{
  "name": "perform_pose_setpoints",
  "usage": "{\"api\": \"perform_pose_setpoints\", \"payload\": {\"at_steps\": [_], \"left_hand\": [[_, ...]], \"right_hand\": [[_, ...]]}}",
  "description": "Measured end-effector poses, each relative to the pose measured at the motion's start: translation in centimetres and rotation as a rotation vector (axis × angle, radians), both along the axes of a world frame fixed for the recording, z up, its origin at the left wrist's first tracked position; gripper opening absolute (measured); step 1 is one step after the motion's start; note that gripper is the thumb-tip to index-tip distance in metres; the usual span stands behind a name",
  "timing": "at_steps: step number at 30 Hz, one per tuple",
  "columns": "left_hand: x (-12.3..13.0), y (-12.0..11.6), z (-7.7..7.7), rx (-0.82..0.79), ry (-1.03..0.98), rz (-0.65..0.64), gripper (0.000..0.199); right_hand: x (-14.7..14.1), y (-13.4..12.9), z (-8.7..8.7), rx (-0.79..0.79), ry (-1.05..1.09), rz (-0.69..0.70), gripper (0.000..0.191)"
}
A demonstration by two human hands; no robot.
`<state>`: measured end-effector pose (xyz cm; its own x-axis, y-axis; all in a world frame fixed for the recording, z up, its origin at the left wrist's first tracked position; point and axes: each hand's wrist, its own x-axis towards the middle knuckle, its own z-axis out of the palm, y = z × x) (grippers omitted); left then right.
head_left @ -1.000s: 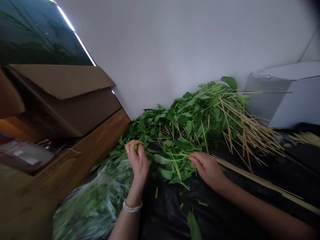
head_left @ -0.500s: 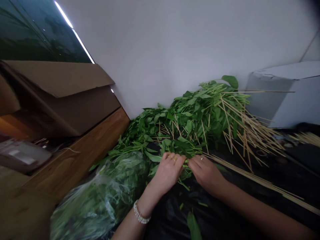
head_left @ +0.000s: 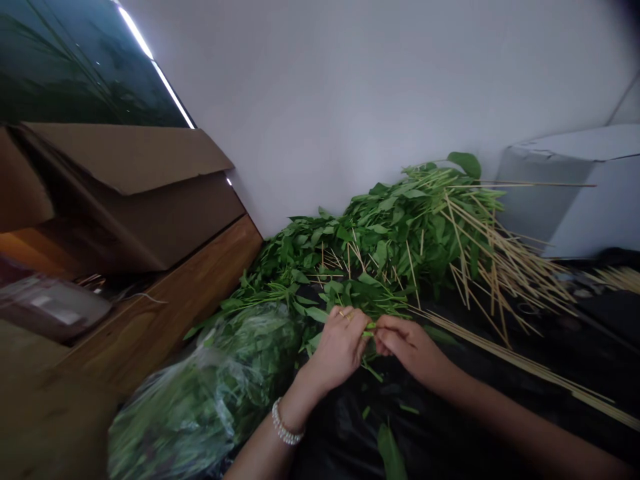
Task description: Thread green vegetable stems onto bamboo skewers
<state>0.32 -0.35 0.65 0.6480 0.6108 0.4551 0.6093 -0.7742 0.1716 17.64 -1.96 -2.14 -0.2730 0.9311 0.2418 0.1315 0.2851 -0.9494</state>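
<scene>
My left hand [head_left: 343, 343], with rings and a bead bracelet at the wrist, is closed round green stems [head_left: 369, 329] whose ends show at its right side. Close beside it, my right hand [head_left: 413, 347] pinches at those stem ends with thumb and fingers. Behind both hands lies a large heap of leafy greens [head_left: 390, 213]. Thin wooden sticks [head_left: 515, 260] poke out of the heap on its right. More long sticks [head_left: 520, 360] lie just right of my right hand.
A clear plastic bag of greens [head_left: 210, 400] lies at the lower left. An open cardboard box [head_left: 165, 213] stands on the left, a white box [head_left: 590, 187] at the right. Cut stem bits and a loose leaf [head_left: 390, 453] lie on black sheeting [head_left: 340, 440].
My right hand's fingers have shifted from lying over the stems to a pinch at their ends. The whole view has moved slightly. My left hand keeps its grip.
</scene>
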Motion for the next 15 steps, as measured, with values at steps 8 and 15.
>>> {"api": "perform_pose_setpoints", "payload": {"at_steps": [8, 15], "left_hand": [[-2.9, 2.0, -0.1, -0.091, -0.674, 0.279, 0.019], [-3.7, 2.3, -0.6, -0.008, -0.693, 0.336, 0.013]], "right_hand": [[1.2, -1.4, 2.1, -0.41, -0.045, 0.724, 0.026], [0.9, -1.0, 1.6, -0.038, -0.209, 0.139, 0.021]]}}
